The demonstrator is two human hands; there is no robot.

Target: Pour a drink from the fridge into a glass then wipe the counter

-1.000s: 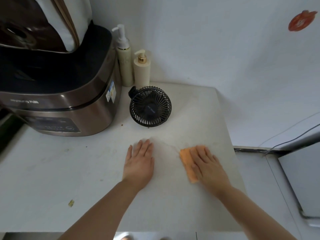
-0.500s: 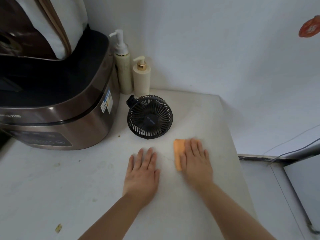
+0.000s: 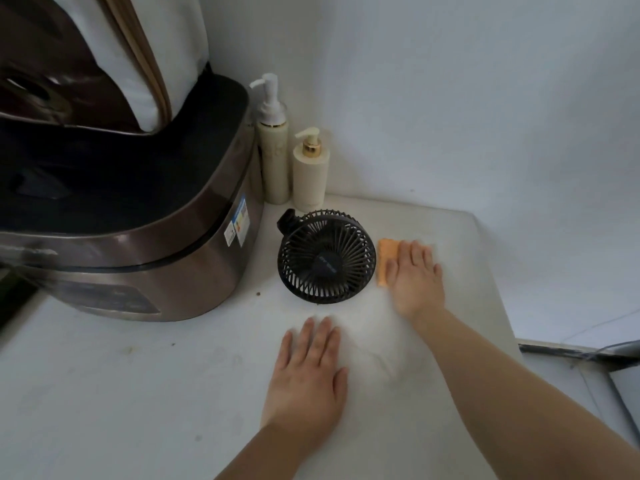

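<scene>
An orange cloth (image 3: 386, 259) lies flat on the white counter (image 3: 138, 393), just right of a small black fan (image 3: 325, 256). My right hand (image 3: 414, 275) presses down on the cloth with fingers spread, covering its right part. My left hand (image 3: 306, 374) rests flat on the counter nearer to me, palm down, holding nothing. No glass or drink is in view.
A brown rice cooker (image 3: 131, 216) with its lid up fills the left. Two cream pump bottles (image 3: 275, 147) (image 3: 310, 168) stand against the white wall behind the fan. The counter's right edge (image 3: 498, 289) drops to a lower grey surface (image 3: 588, 393).
My right hand has slid the orange cloth away from me, from beside my left hand up next to the fan. My left hand has stayed flat on the counter.
</scene>
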